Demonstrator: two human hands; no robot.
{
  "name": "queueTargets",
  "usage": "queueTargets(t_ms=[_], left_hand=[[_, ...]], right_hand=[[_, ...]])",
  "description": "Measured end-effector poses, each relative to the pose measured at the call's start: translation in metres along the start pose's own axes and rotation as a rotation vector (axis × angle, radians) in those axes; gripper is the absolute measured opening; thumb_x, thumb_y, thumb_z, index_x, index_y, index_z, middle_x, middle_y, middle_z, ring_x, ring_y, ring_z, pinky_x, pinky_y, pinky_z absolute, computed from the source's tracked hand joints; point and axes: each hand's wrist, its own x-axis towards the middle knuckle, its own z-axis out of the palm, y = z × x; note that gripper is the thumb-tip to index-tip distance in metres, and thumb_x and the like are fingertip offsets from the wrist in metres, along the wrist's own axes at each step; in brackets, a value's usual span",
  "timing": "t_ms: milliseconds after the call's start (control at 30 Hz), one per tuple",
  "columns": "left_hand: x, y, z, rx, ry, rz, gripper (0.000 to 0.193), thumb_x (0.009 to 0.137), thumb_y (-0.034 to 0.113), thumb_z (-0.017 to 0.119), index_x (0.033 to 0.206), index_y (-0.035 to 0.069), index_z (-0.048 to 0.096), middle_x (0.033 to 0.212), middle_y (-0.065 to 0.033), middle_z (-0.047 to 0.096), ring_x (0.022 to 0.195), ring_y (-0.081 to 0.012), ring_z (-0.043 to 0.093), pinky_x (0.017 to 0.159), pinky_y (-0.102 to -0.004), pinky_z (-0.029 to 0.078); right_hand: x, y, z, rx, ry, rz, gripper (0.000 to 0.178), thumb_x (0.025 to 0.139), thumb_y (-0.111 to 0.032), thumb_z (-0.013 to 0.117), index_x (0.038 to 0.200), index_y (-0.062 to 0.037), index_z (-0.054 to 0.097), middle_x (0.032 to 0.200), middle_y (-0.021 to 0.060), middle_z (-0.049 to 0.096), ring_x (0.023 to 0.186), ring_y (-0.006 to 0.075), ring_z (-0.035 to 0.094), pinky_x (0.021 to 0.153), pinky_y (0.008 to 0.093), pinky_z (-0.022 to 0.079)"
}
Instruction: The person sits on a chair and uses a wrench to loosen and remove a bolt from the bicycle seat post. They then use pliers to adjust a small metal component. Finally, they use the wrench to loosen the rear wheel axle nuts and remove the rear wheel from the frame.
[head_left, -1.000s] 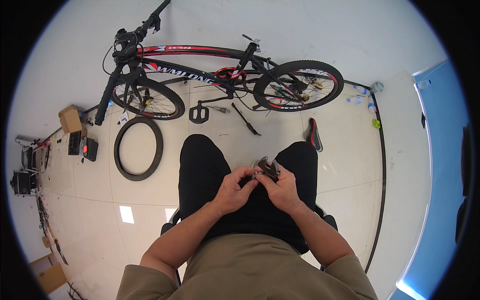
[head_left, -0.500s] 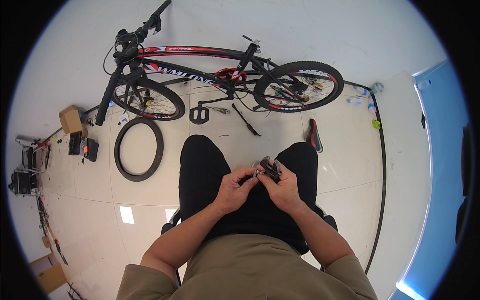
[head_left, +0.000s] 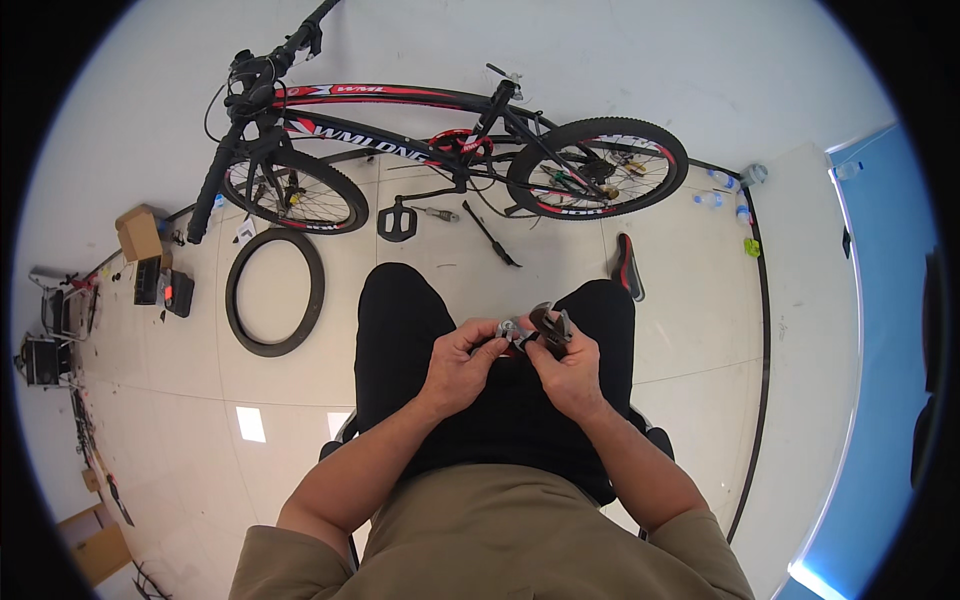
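We see a black and red bicycle (head_left: 365,139) standing along the white wall, its front wheel to our left and its back wheel to our right. Our legs in black trousers (head_left: 400,340) are parted on the near side of it. A loose black tyre (head_left: 232,295) lies flat on the pale floor to the left, with an open cardboard box (head_left: 145,236) beyond it near the wall. A black and red bike seat (head_left: 627,268) rests on the floor past our right knee. Our left hand (head_left: 456,368) and right hand (head_left: 570,376) are close together over our lap, fingers bent. The right one is closed around a dark metal wrench (head_left: 553,330), its head upward. The left one pinches a small silver metal piece (head_left: 508,330) between thumb and fingers, just left of the wrench; whether the two touch, we cannot tell.
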Motion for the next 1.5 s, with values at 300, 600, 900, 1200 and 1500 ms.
queueTargets(t_ms=[300,600,900,1200,1500], left_hand=[[-0.001,0.005,0.002,0.043,-0.007,0.010,0.018,0.099,0.001,0.058,0.116,-0.002,0.066,0.107,-0.0072,0.070,0.096,-0.0131,0.067,0.090,-0.0294,0.057],[-0.003,-0.009,-0.002,0.188,-0.039,0.054,0.016,0.099,0.003,0.061,0.113,0.000,0.067,0.104,-0.0043,0.069,0.094,-0.0107,0.065,0.084,-0.0260,0.054],[-0.006,-0.001,0.003,0.310,-0.027,0.142,0.016,0.095,0.003,0.066,0.110,0.001,0.067,0.104,-0.0040,0.069,0.093,-0.0114,0.063,0.083,-0.0265,0.050],[-0.007,0.002,0.003,0.332,-0.036,0.169,0.016,0.093,0.002,0.067,0.110,0.002,0.067,0.106,-0.0058,0.068,0.096,-0.0146,0.064,0.086,-0.0282,0.051],[-0.009,-0.003,0.006,0.325,-0.010,0.146,0.021,0.089,-0.004,0.066,0.108,0.003,0.067,0.099,-0.0081,0.068,0.091,-0.0175,0.065,0.084,-0.0289,0.050]], right_hand=[[-0.001,0.013,-0.003,0.002,0.001,-0.056,0.025,0.092,0.008,0.055,0.114,0.0011,0.065,0.109,0.0074,0.069,0.096,0.0086,0.063,0.087,0.0257,0.052],[-0.004,-0.001,0.004,0.012,0.013,-0.047,0.025,0.093,0.006,0.059,0.117,0.0015,0.064,0.104,0.0042,0.068,0.094,0.0085,0.063,0.087,0.0254,0.052],[-0.006,0.005,0.008,-0.155,0.029,-0.230,0.016,0.091,0.007,0.065,0.105,-0.0010,0.062,0.105,0.0034,0.065,0.090,0.0068,0.057,0.081,0.0223,0.049],[-0.004,0.002,0.011,-0.408,0.133,-0.422,0.015,0.086,0.003,0.073,0.095,-0.0013,0.062,0.086,0.0052,0.060,0.072,0.0113,0.056,0.064,0.0250,0.047],[-0.004,-0.004,0.007,-0.377,0.039,-0.491,0.026,0.076,0.006,0.074,0.099,-0.0006,0.064,0.093,0.0110,0.059,0.070,0.0179,0.058,0.060,0.0270,0.046]])
